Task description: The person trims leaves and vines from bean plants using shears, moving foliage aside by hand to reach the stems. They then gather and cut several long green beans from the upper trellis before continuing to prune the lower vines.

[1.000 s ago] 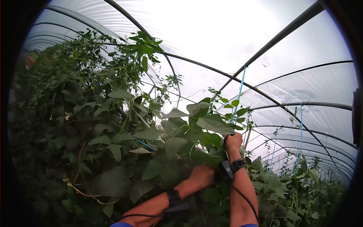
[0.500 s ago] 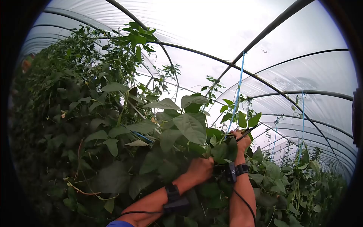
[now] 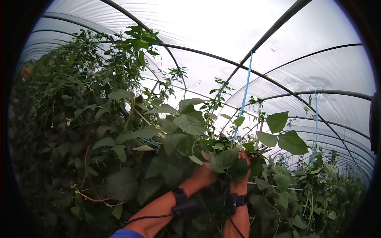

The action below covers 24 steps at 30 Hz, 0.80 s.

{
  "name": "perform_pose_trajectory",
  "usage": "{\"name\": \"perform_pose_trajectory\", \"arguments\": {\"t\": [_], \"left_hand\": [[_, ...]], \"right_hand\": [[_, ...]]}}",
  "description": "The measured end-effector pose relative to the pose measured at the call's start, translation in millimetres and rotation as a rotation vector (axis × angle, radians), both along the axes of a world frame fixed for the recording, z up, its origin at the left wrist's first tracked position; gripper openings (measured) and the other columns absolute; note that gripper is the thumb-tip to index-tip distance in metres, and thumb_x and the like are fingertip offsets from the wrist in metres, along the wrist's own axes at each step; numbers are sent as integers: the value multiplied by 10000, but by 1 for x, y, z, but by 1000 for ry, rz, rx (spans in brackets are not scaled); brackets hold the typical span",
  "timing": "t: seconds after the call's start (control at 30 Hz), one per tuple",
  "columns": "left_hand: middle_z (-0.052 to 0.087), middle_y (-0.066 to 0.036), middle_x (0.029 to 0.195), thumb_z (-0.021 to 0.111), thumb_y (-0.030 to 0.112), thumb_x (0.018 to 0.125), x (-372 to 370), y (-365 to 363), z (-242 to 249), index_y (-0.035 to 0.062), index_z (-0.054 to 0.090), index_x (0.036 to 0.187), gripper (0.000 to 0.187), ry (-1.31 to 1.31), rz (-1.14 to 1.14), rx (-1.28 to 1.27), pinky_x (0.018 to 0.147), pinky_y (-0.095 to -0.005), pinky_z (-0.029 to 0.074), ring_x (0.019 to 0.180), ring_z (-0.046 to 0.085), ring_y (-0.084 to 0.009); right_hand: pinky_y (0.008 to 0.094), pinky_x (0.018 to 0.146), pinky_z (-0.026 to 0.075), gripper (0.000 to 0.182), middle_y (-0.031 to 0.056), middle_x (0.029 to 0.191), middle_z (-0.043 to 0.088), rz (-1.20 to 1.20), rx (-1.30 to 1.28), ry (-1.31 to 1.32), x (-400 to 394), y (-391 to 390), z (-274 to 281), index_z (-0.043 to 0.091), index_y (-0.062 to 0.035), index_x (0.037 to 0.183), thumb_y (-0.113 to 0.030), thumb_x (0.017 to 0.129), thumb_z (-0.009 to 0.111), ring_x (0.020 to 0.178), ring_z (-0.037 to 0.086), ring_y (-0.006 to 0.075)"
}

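Observation:
My left hand (image 3: 205,173) is among the broad green leaves (image 3: 190,124), its fingers mostly hidden by foliage. Just to its right, my right hand (image 3: 244,160) is raised at the lower end of a blue string (image 3: 247,89), with its fingers closed near vine stems and leaves. What exactly it grips is too small to tell. A leafy shoot (image 3: 291,142) sticks out to the right above this hand. Both wrists wear black straps with small devices and cables.
Dense climbing plants (image 3: 59,119) fill the left side. More vines (image 3: 313,198) stand at the lower right beside another blue string (image 3: 316,127). Dark metal hoops (image 3: 281,20) carry translucent plastic sheeting overhead.
My right hand has moved left and down, closer to my left hand. The leafy shoot now spreads to the right, and the dark stems by the right hand are less visible.

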<state>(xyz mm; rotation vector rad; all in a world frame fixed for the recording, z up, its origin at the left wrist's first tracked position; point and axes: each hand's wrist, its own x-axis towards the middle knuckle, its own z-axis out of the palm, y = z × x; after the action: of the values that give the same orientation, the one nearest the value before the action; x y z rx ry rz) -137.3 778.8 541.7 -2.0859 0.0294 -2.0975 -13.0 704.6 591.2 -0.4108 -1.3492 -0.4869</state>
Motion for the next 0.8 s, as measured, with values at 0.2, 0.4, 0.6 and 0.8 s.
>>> {"name": "perform_pose_trajectory", "arguments": {"t": [0.2,0.4,0.6,0.8], "left_hand": [[621,-168,912,609,80,754,0,10,3,39,601,993,243,-14,76,62,696,-446,480,848,597,-373],[618,-132,944,681,175,763,3,10,-9,48,600,1023,300,-40,-163,-89,748,-413,489,891,611,-329],[646,-152,899,657,248,795,1,36,-14,49,619,969,267,154,-242,-326,699,-416,492,811,626,-352],[631,-140,939,627,204,818,-25,13,-36,44,601,1012,252,264,-340,-296,723,-387,492,832,611,-290]], "right_hand": [[294,709,468,176,61,888,633,284,-14,156,-25,-8,7,607,58,948,-103,879,626,764,578,149],[313,711,465,164,87,906,633,-238,244,4,-38,-22,-29,606,63,947,-61,848,650,784,581,181],[308,641,465,132,53,838,640,-63,37,-57,-78,-58,-48,610,46,920,-70,856,610,742,596,142],[438,611,444,191,172,711,553,-362,-115,-402,-148,-96,-123,507,-11,839,64,670,553,685,565,368]]}}
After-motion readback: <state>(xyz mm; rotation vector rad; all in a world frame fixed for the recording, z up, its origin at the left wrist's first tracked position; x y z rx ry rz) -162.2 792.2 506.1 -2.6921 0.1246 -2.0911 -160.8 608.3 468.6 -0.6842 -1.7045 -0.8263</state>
